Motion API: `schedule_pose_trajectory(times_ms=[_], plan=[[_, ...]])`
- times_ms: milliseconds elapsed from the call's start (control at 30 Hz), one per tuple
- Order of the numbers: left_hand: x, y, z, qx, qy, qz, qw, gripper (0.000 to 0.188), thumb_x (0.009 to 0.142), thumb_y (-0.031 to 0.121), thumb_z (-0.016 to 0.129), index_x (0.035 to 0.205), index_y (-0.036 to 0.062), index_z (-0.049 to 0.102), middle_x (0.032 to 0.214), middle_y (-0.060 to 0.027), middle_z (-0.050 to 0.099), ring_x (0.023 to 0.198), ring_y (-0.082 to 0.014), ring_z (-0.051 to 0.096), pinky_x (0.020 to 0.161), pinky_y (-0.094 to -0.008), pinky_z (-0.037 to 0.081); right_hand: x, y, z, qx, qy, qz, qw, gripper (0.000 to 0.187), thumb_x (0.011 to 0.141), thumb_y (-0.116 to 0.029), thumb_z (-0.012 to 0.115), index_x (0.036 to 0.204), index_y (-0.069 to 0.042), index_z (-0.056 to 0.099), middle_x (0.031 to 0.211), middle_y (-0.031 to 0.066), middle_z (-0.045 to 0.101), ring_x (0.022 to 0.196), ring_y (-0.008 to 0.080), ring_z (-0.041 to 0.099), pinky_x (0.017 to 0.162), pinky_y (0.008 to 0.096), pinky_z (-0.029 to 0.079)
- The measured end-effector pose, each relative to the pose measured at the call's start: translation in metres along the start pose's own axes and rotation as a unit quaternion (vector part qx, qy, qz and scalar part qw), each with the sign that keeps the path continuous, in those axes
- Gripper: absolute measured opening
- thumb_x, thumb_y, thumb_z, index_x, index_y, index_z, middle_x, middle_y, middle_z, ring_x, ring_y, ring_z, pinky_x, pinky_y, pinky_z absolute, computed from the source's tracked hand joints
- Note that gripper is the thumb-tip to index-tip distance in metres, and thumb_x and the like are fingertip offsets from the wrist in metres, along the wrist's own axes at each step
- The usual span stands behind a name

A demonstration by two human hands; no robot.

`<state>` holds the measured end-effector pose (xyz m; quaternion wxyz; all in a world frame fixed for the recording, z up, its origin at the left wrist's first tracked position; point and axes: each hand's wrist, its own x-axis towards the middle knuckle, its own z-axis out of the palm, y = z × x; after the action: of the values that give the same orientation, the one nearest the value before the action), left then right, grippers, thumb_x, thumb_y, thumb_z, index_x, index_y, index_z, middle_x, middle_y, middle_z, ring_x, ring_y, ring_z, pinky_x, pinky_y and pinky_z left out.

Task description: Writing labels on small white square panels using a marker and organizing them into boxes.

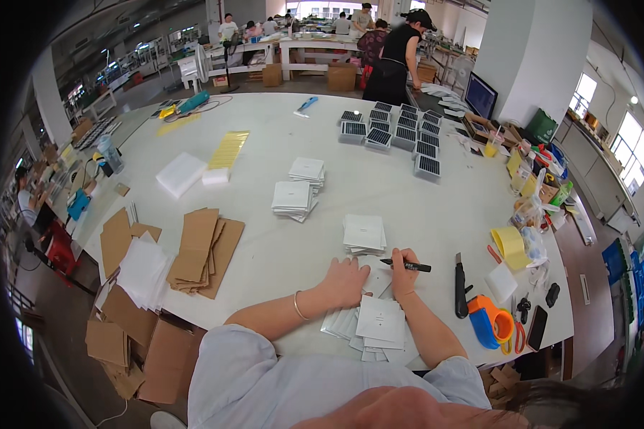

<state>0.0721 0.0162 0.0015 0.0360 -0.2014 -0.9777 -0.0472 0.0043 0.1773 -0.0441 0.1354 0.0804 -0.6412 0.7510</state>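
Observation:
My right hand (pixel 403 275) is closed round a black marker pen (pixel 412 266), which lies nearly level with its tip pointing left. Just left of it, my left hand (pixel 345 281) rests palm down, fingers stretched forward, on white pieces on the table. Part of what lies beneath that hand is hidden. Between my forearms sits an uneven pile of flat white square pieces (pixel 381 318) with small dark marks, some fanned out to the left. Beyond my hands stands another stack of white squares (pixel 363 232). Two more white stacks, a nearer one (pixel 292 196) and a farther one (pixel 308 169), stand farther left.
Cardboard pieces (pixel 197 247) and white sheets (pixel 144 272) lie at left. On the right are a black utility knife (pixel 460 286), an orange-blue tape dispenser (pixel 489 322), yellow tape (pixel 509 247) and a phone (pixel 537 329). Small solar panels (pixel 406 134) stand far back; a person (pixel 393 61) works beyond.

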Motion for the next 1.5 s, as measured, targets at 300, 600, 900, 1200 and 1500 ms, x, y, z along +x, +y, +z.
schedule_pose_trajectory(times_ms=[300,600,900,1200,1500], plan=[[0.002,0.002,0.001,-0.006,-0.002,-0.014,1.000,0.065,0.076,0.064,0.060,0.099,0.0033,0.056,0.097,-0.0153,0.059,0.091,-0.0285,0.058,0.075,-0.0431,0.041,-0.001,0.001,0.000,-0.011,0.005,-0.007,1.000,0.029,0.090,-0.015,0.064,0.067,-0.007,0.049,0.059,-0.0044,0.046,0.056,0.0038,0.038,0.051,0.0235,0.031],[0.001,-0.002,-0.007,-0.013,-0.066,-0.017,0.998,0.062,0.075,0.056,0.065,0.112,0.0067,0.055,0.108,-0.0180,0.056,0.106,-0.0300,0.056,0.082,-0.0454,0.043,0.000,0.000,0.001,-0.002,0.006,0.005,1.000,0.029,0.089,-0.013,0.065,0.066,-0.007,0.048,0.060,-0.0055,0.043,0.059,0.0036,0.035,0.053,0.0234,0.029],[0.003,-0.003,-0.008,-0.034,-0.079,-0.020,0.996,0.063,0.077,0.055,0.066,0.112,0.0041,0.054,0.110,-0.0179,0.056,0.105,-0.0306,0.055,0.084,-0.0430,0.043,-0.002,-0.001,0.000,-0.008,0.003,-0.002,1.000,0.029,0.089,-0.013,0.065,0.066,-0.006,0.048,0.060,-0.0054,0.042,0.059,0.0036,0.034,0.053,0.0239,0.029],[0.007,-0.044,-0.015,-0.261,-0.011,-0.007,0.965,0.056,0.059,0.041,0.072,0.094,-0.0003,0.059,0.082,-0.0211,0.063,0.081,-0.0382,0.060,0.073,-0.0434,0.049,0.000,-0.005,-0.005,-0.006,0.038,0.036,0.999,0.028,0.089,-0.015,0.063,0.067,-0.006,0.050,0.061,-0.0032,0.046,0.059,0.0056,0.039,0.054,0.0261,0.033],[0.002,-0.039,-0.004,-0.204,0.037,0.027,0.978,0.051,0.063,0.036,0.072,0.097,0.0016,0.055,0.092,-0.0166,0.060,0.090,-0.0344,0.056,0.079,-0.0410,0.047,0.010,0.004,-0.001,0.048,0.056,0.057,0.996,0.029,0.089,-0.021,0.066,0.069,-0.010,0.048,0.063,-0.0038,0.047,0.055,0.0041,0.041,0.049,0.0212,0.031]])
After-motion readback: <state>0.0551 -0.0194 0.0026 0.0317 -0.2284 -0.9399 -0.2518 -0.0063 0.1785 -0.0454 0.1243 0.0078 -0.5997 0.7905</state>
